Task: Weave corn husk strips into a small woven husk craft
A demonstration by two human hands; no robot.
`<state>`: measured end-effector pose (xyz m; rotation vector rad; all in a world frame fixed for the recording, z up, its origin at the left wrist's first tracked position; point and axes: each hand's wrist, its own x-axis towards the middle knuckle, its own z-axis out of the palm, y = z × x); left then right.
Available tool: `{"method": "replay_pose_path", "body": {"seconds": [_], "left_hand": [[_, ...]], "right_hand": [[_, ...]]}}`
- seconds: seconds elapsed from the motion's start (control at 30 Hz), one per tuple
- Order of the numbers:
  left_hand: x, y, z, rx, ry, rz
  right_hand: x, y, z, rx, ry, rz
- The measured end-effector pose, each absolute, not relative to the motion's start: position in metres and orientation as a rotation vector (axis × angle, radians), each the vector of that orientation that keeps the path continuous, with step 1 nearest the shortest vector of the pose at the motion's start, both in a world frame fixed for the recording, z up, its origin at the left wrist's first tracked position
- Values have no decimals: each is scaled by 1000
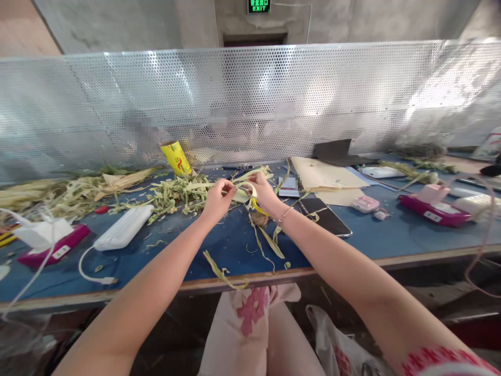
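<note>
Both my hands are raised over the middle of the blue table (195,245). My left hand (217,196) pinches one end of a pale green leaf strip (239,194). My right hand (263,191) grips the other end, with a yellow loop (256,208) hanging beneath it. More strips (270,241) trail down from my hands onto the table. A heap of shredded leaf scraps (172,196) lies just left of my hands.
A yellow tube (176,157) stands behind the scraps. A white power bank (123,227) with cable and a magenta tissue pack (55,248) lie left. A phone (327,216), brown paper (321,175) and another magenta pack (434,210) lie right. A perforated metal screen (250,99) closes the back.
</note>
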<state>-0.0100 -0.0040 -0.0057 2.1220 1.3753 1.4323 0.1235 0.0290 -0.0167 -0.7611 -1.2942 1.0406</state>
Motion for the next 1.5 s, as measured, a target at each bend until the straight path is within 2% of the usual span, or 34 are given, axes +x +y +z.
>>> {"method": "replay_pose_path", "body": {"seconds": [0.1,0.27,0.5,0.6,0.83,1.0,1.13,1.5], "left_hand": [[-12,-2,-6,2030,1414,1472],[-15,1,-6,1948,1478,1512],[-11,-6,-1,2025,1433,1482],[-10,-7,-1,2061,1381,1469],[-12,0,-8,2149,1341,1353],[-12,4,-13,2056,1338,1373],[-10,0,-9,1876,1206,1379],[-11,1,-7,1492,1053,1520]], "right_hand": [[129,32,-13,-850,-1247,858],[130,23,-11,-751,-1567,524],[127,8,-7,-592,-1850,307],[127,10,-8,-615,-1794,424],[121,14,-10,-614,-1474,962],[121,12,-5,-561,-1271,1224],[123,13,-4,-564,-1186,1276],[127,16,-9,-658,-1375,1148]]}}
